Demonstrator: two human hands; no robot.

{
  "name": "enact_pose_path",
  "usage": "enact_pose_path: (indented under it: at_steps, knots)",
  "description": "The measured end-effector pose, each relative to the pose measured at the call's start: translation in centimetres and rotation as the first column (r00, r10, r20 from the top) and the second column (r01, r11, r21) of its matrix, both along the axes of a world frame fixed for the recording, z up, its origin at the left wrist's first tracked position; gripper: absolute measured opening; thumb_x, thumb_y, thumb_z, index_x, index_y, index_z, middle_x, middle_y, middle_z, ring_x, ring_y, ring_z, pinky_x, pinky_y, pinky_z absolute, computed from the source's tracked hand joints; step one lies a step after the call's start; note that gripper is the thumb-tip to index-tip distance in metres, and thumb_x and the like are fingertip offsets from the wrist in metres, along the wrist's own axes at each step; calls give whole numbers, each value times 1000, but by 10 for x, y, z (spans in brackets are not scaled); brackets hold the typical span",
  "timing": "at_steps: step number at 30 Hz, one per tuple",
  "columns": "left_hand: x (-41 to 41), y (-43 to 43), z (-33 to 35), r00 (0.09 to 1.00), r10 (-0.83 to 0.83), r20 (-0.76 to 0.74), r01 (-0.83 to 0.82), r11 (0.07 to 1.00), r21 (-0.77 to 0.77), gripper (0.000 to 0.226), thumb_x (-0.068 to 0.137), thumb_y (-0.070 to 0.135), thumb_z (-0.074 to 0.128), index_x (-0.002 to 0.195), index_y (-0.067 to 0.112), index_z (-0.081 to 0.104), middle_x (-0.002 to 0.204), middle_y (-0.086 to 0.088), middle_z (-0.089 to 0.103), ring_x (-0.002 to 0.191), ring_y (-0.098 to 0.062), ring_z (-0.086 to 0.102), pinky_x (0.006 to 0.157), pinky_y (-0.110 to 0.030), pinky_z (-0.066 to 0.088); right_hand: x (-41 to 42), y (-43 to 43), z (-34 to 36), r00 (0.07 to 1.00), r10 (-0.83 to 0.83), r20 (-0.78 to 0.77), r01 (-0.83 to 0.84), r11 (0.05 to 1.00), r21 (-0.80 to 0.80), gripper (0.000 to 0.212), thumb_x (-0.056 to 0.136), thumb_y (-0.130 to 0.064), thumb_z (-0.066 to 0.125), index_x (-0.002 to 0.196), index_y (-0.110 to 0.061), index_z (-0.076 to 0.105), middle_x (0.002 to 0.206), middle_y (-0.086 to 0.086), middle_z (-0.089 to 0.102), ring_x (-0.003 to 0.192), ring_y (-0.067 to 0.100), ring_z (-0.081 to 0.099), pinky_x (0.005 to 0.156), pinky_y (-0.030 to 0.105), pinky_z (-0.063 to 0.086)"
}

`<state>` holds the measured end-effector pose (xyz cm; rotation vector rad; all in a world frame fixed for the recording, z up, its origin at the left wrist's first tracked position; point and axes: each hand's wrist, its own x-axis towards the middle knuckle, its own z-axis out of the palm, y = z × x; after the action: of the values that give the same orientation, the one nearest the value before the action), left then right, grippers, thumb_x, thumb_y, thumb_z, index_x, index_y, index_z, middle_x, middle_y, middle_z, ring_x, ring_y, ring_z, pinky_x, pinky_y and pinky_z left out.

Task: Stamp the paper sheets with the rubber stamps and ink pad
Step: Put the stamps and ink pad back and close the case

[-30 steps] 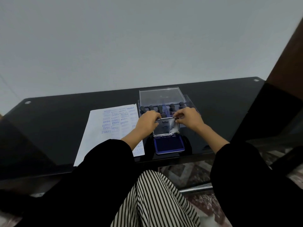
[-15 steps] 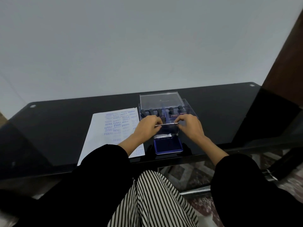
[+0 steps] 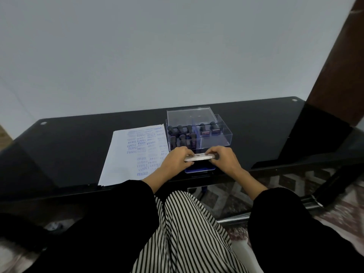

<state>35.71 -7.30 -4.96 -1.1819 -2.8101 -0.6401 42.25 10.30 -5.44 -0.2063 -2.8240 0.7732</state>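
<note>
Hands (image 3: 176, 160) (image 3: 226, 160) pinch ink pad lid (image 3: 199, 158) (white).

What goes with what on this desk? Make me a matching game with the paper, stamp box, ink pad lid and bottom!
Things:
1. white paper sheet
2. clear plastic stamp box
3. silvery flat ink pad lid
4. blue ink pad base

Places:
A. pinched between the left hand and right hand
B. lying left of the hands, covered in blue prints
C. behind the hands, holding black-handled rubber stamps
D. under the lid, near the black glass table's front edge

Pairs: 1-B, 2-C, 3-A, 4-D
</note>
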Motion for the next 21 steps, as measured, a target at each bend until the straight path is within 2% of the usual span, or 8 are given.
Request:
enact_pose_path:
  at_steps: [5, 12, 17, 21]
  knots:
    - [5, -3, -11, 999, 9, 43, -7, 999, -36, 49, 85, 28, 65, 129, 13, 52, 129, -6, 51, 118, -21, 48, 98, -30, 40, 4, -1, -4, 999, -3, 45, 2, 999, 37, 30, 79, -10, 71, 107, -18, 67, 113, 7, 62, 103, 22, 58, 85, 30, 45]
    - [7, -12, -21, 993, 77, 85, -68, 993, -96, 66, 86, 36, 62, 141, 10, 37, 148, -10, 34, 136, -24, 32, 111, -32, 27, 8, -3, -13, 998, 7, 69, -7, 1000, -5, 38, 72, -16, 78, 109, -18, 67, 122, 7, 59, 111, 23, 53, 90, 33, 44]
    - [8, -9, -25, 985, 117, 130, -108, 991, -74, 67, 87, 34, 62, 143, 9, 35, 144, -10, 40, 132, -24, 37, 108, -32, 31, 6, -5, -16, 998, 12, 67, -8, 998, -64, 38, 70, -18, 80, 106, -15, 68, 124, 8, 59, 114, 22, 53, 95, 33, 44]
    - [10, -6, -28, 974, 145, 174, -145, 989, -13, 66, 85, 31, 65, 140, 8, 39, 141, -11, 43, 130, -25, 40, 107, -33, 32, 4, -9, -18, 997, -58, 46, 64, 989, -132, 27, 80, -25, 72, 105, -14, 68, 121, 9, 59, 111, 24, 55, 93, 35, 45]
